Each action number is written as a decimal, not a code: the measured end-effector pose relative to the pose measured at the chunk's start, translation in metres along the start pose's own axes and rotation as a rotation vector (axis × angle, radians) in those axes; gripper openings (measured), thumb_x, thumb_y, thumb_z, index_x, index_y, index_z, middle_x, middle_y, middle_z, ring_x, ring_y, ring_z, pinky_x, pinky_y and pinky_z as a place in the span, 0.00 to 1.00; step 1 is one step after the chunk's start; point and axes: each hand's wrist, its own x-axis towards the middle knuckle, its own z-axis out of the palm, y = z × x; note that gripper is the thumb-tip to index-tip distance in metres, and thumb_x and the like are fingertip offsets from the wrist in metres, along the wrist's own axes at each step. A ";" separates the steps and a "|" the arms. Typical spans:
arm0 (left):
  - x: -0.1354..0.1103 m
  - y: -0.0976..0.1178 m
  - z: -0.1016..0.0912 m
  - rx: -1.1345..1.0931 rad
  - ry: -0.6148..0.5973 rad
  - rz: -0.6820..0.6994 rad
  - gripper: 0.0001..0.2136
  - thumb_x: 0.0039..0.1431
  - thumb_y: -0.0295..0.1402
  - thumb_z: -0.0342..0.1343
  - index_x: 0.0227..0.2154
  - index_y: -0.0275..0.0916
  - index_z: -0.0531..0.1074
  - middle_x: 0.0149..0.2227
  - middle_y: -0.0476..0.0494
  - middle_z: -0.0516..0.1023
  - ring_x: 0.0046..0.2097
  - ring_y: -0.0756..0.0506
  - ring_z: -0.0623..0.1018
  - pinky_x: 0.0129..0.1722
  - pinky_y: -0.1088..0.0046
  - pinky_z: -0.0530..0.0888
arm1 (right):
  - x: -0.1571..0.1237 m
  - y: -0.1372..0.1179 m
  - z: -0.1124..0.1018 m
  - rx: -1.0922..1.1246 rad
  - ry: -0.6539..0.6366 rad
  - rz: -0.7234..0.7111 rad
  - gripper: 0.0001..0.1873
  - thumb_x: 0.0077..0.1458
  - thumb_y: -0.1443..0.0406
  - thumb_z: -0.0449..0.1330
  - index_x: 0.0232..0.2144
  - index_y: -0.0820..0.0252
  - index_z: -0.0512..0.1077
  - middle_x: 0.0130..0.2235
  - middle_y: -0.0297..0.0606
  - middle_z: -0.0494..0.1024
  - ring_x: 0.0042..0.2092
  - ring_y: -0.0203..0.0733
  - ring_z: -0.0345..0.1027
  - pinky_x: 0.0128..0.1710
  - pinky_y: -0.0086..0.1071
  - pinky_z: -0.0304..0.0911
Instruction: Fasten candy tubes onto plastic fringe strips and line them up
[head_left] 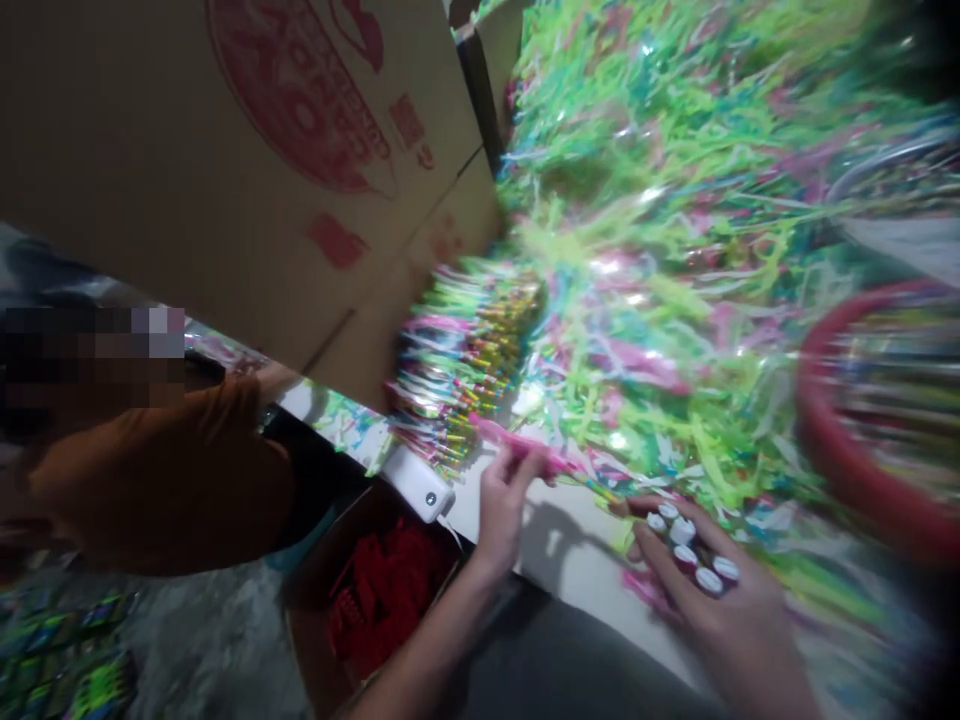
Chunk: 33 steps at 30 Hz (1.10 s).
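My left hand point(512, 495) pinches a thin pink plastic strip point(536, 450) above the table edge. Its yellow-striped end reaches the fingertips of my right hand point(705, 590), which pinch there. Several small tubes with white ends point(684, 555) are also gripped in my right hand, their lower parts hidden by the fingers. Beyond my left hand lies a stacked pile of striped sticks point(491, 345) with shiny colourful wrapping. Motion blurs the fine details of the strip.
A big cardboard box point(172, 170) leans over the left side. Loose green and pink strips point(660, 250) heap across the table. A red-rimmed basket point(817, 400) stands right. A white power bank point(416, 485) lies near red material point(382, 590). A person in an orange-brown top point(172, 485) is at left.
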 end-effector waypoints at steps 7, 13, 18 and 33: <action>0.093 0.039 -0.085 0.169 0.202 0.112 0.20 0.59 0.49 0.66 0.37 0.34 0.76 0.31 0.47 0.78 0.32 0.49 0.77 0.35 0.73 0.73 | 0.005 0.002 -0.008 0.022 0.004 -0.023 0.24 0.52 0.47 0.70 0.43 0.56 0.80 0.37 0.38 0.83 0.28 0.39 0.72 0.29 0.28 0.71; 0.133 0.056 -0.124 0.416 0.233 0.123 0.14 0.65 0.43 0.63 0.37 0.34 0.77 0.27 0.50 0.76 0.28 0.51 0.75 0.31 0.73 0.73 | 0.002 0.003 -0.013 -0.068 0.025 -0.011 0.28 0.53 0.45 0.68 0.49 0.54 0.80 0.32 0.34 0.82 0.32 0.42 0.74 0.33 0.28 0.71; 0.133 0.072 -0.138 0.664 0.330 0.221 0.16 0.65 0.44 0.61 0.38 0.32 0.79 0.29 0.46 0.79 0.27 0.48 0.74 0.30 0.72 0.70 | 0.002 0.006 -0.020 -0.080 0.012 0.000 0.32 0.54 0.46 0.68 0.55 0.57 0.79 0.35 0.36 0.83 0.32 0.42 0.75 0.33 0.27 0.72; 0.048 -0.045 0.001 1.179 -0.704 0.467 0.09 0.63 0.25 0.59 0.45 0.39 0.74 0.48 0.36 0.77 0.53 0.35 0.73 0.54 0.53 0.72 | 0.004 -0.004 -0.035 0.151 0.002 0.082 0.30 0.56 0.47 0.68 0.50 0.64 0.78 0.25 0.30 0.70 0.24 0.33 0.56 0.22 0.27 0.59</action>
